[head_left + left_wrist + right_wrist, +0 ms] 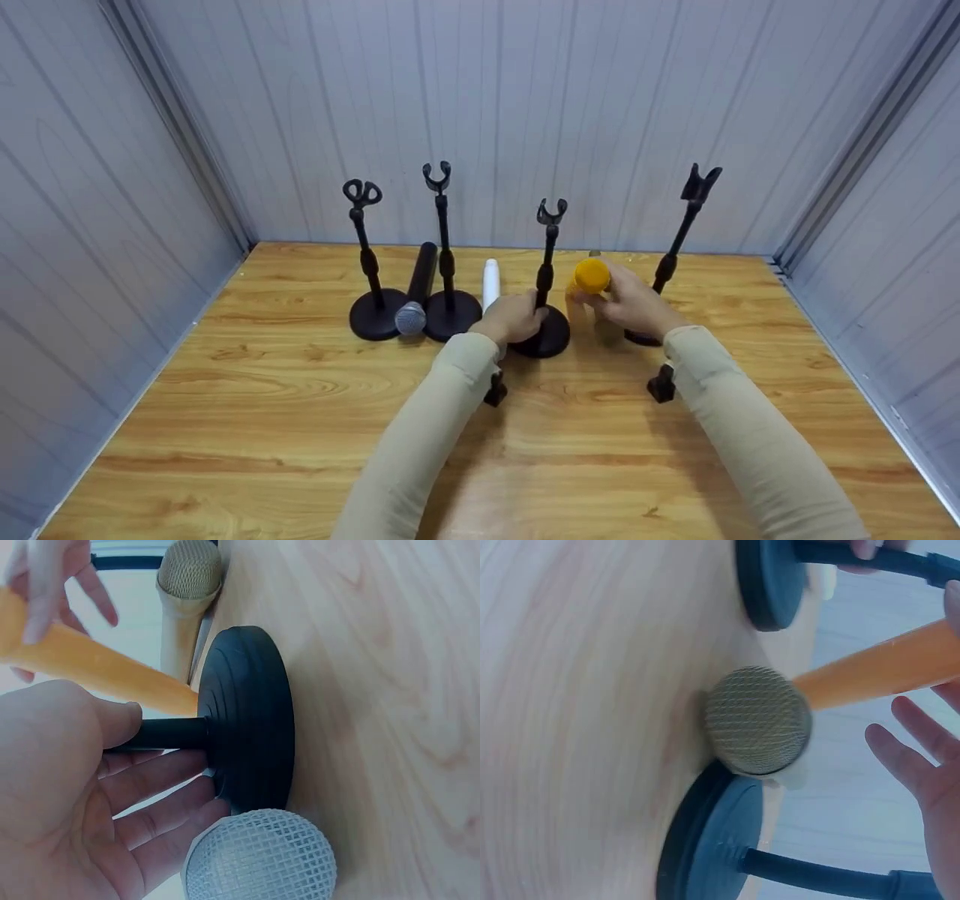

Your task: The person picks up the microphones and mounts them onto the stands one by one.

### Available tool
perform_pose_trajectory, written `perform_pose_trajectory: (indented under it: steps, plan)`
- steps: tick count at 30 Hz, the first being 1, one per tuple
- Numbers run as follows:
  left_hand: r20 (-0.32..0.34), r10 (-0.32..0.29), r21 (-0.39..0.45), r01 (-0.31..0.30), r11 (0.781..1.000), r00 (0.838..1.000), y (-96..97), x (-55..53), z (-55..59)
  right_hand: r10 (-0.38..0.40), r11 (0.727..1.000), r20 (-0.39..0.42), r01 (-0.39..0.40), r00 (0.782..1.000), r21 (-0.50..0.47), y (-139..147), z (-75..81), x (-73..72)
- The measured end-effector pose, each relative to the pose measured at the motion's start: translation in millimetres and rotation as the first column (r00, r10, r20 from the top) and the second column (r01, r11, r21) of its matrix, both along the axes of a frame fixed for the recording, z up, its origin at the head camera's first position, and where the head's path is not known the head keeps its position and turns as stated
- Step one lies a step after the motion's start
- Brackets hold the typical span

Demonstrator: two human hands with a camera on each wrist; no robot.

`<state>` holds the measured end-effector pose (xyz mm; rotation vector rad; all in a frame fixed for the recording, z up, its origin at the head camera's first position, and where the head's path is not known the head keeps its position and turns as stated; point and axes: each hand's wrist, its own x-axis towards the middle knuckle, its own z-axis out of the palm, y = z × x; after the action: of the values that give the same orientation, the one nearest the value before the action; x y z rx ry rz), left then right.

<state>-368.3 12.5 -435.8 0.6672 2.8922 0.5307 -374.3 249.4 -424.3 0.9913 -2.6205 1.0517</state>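
Observation:
My left hand [512, 318] holds the lower pole of a black desk microphone stand [550, 259], thumb and fingers around it just above the round base. In my right hand [634, 300] is an orange microphone [592, 276], upright and slightly tilted beside that stand. Its wide round end is up; its narrower end points down behind the stand's base in the left wrist view. A gold microphone [187, 585] with a mesh head lies on the table close by, mostly hidden under my right hand in the head view. By my left hand lies a white microphone [491, 281] with a silver mesh head [259, 859].
Two more black stands [367, 259] [445, 255] stand to the left, with a black microphone [420, 289] lying between their bases. Another stand [679, 240] leans slightly at the right. Grey panel walls [495, 112] enclose the wooden table [300, 420] at the back and sides.

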Motion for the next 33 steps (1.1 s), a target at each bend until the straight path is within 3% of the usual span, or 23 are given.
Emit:
perform_pose_trajectory:
  steps: [4, 8, 13, 18, 22, 28, 33]
  plan:
    - [-0.017, -0.029, 0.005, 0.029, 1.000, 0.999, -2.2, 4.7, -0.7, -0.027, 0.996, 0.105, 0.036, 0.994, -0.087, -1, 12.6, 2.9]
    - [-0.028, -0.055, 0.031, 0.055, 0.998, 0.998, -3.7, 10.9, -1.5, -0.060, 0.989, 0.142, 0.078, 0.988, -0.125, -1, 25.2, 5.7]
    - [-0.055, -0.089, 0.064, 0.092, 0.994, 0.995, -5.6, 21.5, -2.8, -0.083, 0.980, 0.140, 0.106, 0.987, -0.170, -1, 37.6, 7.0]
    - [-0.040, -0.107, 0.091, 0.110, 0.990, 0.993, -7.8, 28.8, -2.9, -0.077, 0.969, 0.154, 0.110, 0.985, -0.221, -4, 55.0, 9.6]
    - [-0.061, -0.126, 0.129, 0.133, 0.983, 0.990, -9.5, 30.1, 0.2, -0.040, 0.965, 0.109, 0.067, 0.993, -0.254, -12, 74.0, 13.6]
    - [-0.042, -0.122, 0.325, 0.129, 0.937, 0.992, -12.6, 26.8, 3.8, 0.009, 0.960, -0.006, -0.011, 1.000, -0.280, -33, 114.3, 36.1]
    - [-0.041, -0.156, 0.431, 0.158, 0.888, 0.987, -14.6, 26.7, 7.6, 0.021, 0.961, -0.043, -0.032, 0.999, -0.274, -36, 114.8, 20.3]
